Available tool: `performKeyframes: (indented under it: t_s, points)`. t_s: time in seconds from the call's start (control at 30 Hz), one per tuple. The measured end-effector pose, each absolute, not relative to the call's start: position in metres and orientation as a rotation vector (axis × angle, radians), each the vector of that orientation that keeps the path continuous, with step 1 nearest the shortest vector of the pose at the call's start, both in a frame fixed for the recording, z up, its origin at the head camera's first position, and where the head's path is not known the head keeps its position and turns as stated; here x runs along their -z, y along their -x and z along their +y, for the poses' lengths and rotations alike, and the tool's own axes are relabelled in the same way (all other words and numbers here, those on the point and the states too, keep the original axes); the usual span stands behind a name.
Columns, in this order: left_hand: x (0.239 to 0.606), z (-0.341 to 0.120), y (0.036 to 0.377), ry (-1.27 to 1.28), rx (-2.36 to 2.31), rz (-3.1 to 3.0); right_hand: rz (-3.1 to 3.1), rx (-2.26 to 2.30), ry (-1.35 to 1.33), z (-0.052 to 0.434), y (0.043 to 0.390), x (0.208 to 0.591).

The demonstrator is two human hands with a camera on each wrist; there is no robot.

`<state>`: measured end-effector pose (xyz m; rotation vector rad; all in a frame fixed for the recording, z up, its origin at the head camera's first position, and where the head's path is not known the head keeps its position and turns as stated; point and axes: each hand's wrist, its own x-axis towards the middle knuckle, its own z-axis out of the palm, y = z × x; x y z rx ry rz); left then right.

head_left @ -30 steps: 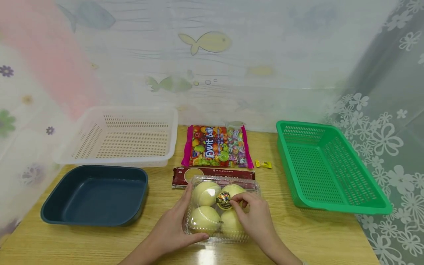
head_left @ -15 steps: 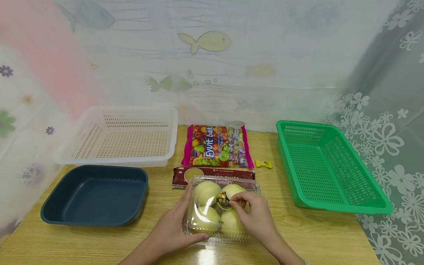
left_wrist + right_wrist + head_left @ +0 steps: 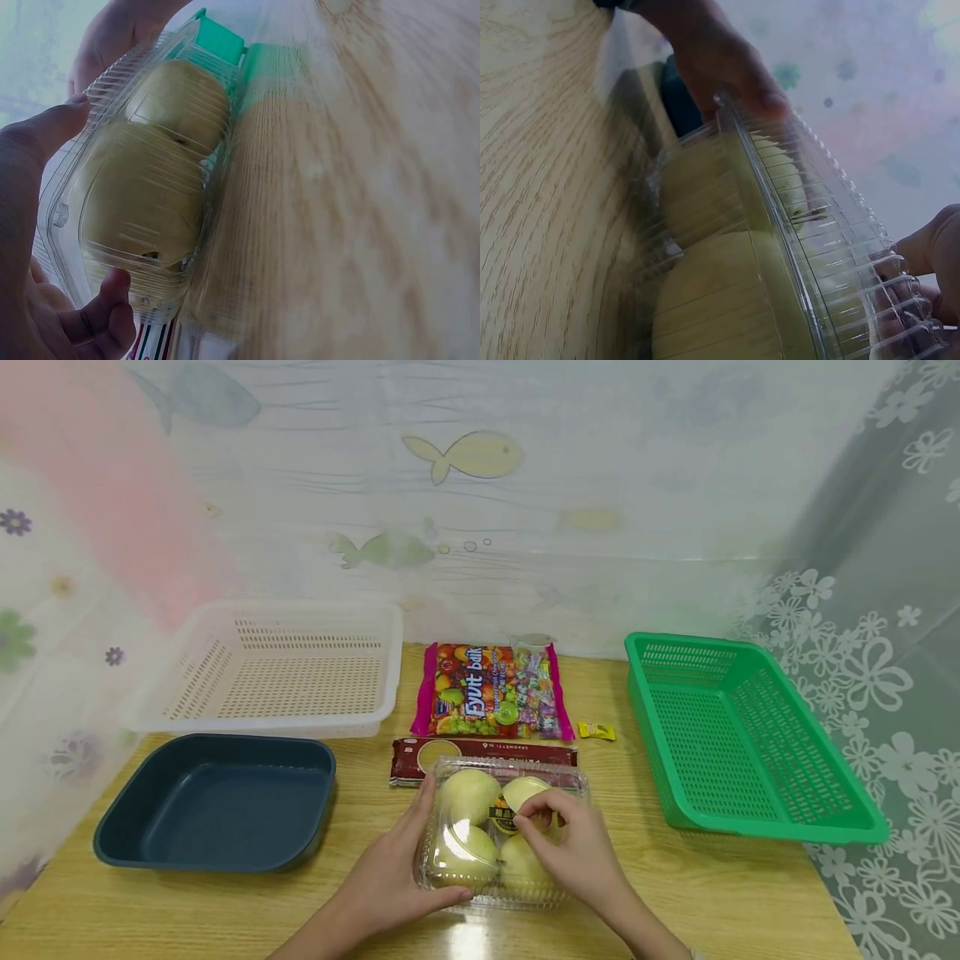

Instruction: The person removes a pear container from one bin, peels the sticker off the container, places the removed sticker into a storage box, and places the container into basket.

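Observation:
A clear plastic clamshell box (image 3: 517,902) of several pale yellow round fruits (image 3: 468,797) stands on the table. My left hand (image 3: 390,868) grips its left side, thumb along the near edge. In the left wrist view the thumb and fingers spread around the ribbed wall. On the lid is a round black-and-gold sticker (image 3: 501,817). The thumb and index finger of my right hand (image 3: 581,852) pinch the sticker's right edge, hiding part of it. From the right wrist view, the right fingertips (image 3: 915,251) show over the lid, with the sticker itself out of clear sight.
Behind the box lie a dark red spaghetti pack (image 3: 483,748), a pink-edged candy bag (image 3: 480,693) and a small yellow wrapped candy (image 3: 596,731). A white basket (image 3: 390,693) and a dark blue tub (image 3: 213,818) stand left; a green basket (image 3: 652,752) stands right.
The right thumb and index finger have shifted slightly left over the sticker, covering more of its right side. The left hand and the box have stayed in place.

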<state>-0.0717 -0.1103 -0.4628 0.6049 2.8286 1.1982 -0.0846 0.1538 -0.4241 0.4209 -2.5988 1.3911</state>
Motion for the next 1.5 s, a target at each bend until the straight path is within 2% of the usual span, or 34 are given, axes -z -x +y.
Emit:
performKeyframes:
  t_s: [0.5,0.83,1.5]
  points:
    - [0.462,-0.11,0.073,-0.59,-1.178,2.828,-2.617,-1.383,-0.225,0.149,0.085,0.423]
    - [0.462,-0.11,0.072,-0.57,-1.182,2.812,-2.625,-1.549,-0.333,0.154,0.085,0.422]
    - [0.461,-0.11,0.071,-0.581,-1.18,2.817,-2.587,-1.824,-0.336,0.163,0.09,0.421]
